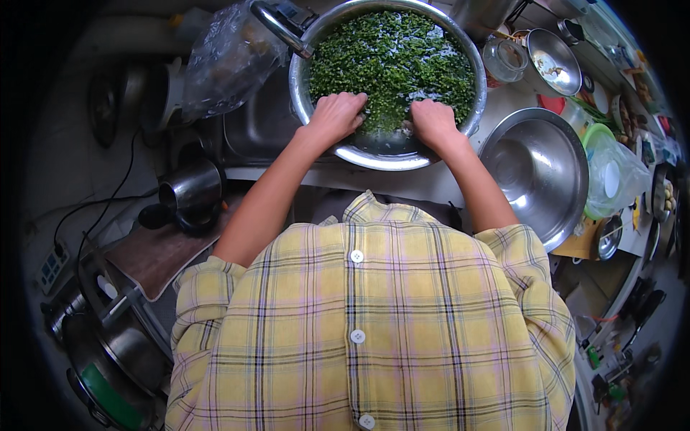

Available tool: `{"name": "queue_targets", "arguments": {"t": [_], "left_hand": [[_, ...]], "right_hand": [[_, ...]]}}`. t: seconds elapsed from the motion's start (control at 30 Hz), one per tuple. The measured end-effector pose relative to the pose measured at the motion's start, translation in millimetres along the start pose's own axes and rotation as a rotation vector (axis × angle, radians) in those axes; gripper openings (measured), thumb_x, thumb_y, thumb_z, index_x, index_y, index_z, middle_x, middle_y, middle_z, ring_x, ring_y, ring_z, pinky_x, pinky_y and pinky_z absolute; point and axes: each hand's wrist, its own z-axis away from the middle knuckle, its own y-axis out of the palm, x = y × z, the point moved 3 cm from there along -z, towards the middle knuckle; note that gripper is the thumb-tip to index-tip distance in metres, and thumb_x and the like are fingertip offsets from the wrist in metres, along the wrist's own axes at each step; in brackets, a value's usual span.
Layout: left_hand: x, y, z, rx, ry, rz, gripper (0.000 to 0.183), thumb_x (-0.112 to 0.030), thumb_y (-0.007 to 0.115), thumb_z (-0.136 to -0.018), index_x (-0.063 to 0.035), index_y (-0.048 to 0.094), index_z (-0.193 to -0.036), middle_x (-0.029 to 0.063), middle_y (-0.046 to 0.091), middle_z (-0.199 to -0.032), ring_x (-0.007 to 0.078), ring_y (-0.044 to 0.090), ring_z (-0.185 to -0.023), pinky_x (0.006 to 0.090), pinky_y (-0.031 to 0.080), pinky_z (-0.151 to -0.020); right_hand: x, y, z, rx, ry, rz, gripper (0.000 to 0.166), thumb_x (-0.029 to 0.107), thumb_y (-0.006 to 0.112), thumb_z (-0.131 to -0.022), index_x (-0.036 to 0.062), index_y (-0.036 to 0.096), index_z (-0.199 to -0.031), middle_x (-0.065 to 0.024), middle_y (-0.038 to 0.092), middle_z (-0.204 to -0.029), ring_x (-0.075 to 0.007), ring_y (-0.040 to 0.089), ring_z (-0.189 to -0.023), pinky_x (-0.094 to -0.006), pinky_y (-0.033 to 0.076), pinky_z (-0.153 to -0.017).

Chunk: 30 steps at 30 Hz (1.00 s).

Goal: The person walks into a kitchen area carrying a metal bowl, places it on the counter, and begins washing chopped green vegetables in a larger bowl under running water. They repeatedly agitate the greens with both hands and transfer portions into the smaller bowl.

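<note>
Chopped green leafy stems point(388, 54) float thickly in a large stainless steel basin point(384, 157) of water in front of me. My left hand point(338, 113) dips into the near left part of the greens with its fingers curled. At the near right, my right hand point(433, 119) also reaches into the basin, knuckles up. The fingertips of both hands are partly hidden by water and greens, so what they hold is unclear. Between the hands, the greens thin out and cloudy water shows near the rim. A metal faucet point(280, 29) ends at the basin's left rim.
Below the basin lies a steel sink point(253, 129), with a clear plastic bag point(232, 59) behind it. A second steel basin point(531, 178) stands right, near a glass jar point(504, 59), a food-specked steel bowl point(555, 62) and a bagged green container point(614, 172). A steel kettle point(191, 188) sits left.
</note>
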Motion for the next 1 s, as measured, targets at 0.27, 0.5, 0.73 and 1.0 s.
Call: {"name": "queue_targets", "arguments": {"t": [0.27,0.5,0.73,1.0], "left_hand": [[14,24,-24,0.092,0.008,-0.102,0.014,-0.011,0.064,-0.084,-0.0028,0.062,-0.096,0.0220,0.069,-0.090,0.0432,0.068,-0.088,0.0543,0.054,-0.075],[7,-1,-12,0.151,0.069,0.007,0.035,-0.007,0.066,-0.083,-0.0060,0.059,-0.117,0.0187,0.067,-0.108,0.0391,0.065,-0.103,0.0505,0.054,-0.084],[-7,-63,8,0.139,0.031,0.095,0.041,-0.016,0.072,-0.087,-0.0129,0.061,-0.126,0.0130,0.065,-0.118,0.0359,0.064,-0.109,0.0482,0.053,-0.089],[-22,-62,20,-0.016,-0.032,0.306,0.027,-0.014,0.073,-0.088,-0.0086,0.069,-0.114,0.0115,0.068,-0.106,0.0297,0.067,-0.087,0.0390,0.053,-0.076]], "right_hand": [[-5,15,-23,0.020,-0.014,0.012,0.012,0.009,0.062,-0.084,0.0057,0.068,-0.094,-0.0186,0.071,-0.094,-0.0374,0.071,-0.092,-0.0501,0.057,-0.075],[-2,-33,-6,0.180,-0.017,-0.112,0.029,0.007,0.067,-0.077,0.0111,0.069,-0.105,-0.0167,0.071,-0.098,-0.0374,0.069,-0.097,-0.0501,0.055,-0.082],[8,-85,15,0.044,-0.046,-0.221,0.034,0.006,0.066,-0.082,0.0089,0.069,-0.116,-0.0182,0.071,-0.097,-0.0380,0.068,-0.098,-0.0499,0.053,-0.083],[6,-72,25,-0.214,-0.138,-0.418,0.023,0.007,0.062,-0.090,0.0048,0.070,-0.111,-0.0202,0.071,-0.092,-0.0400,0.068,-0.091,-0.0498,0.053,-0.080]]}}
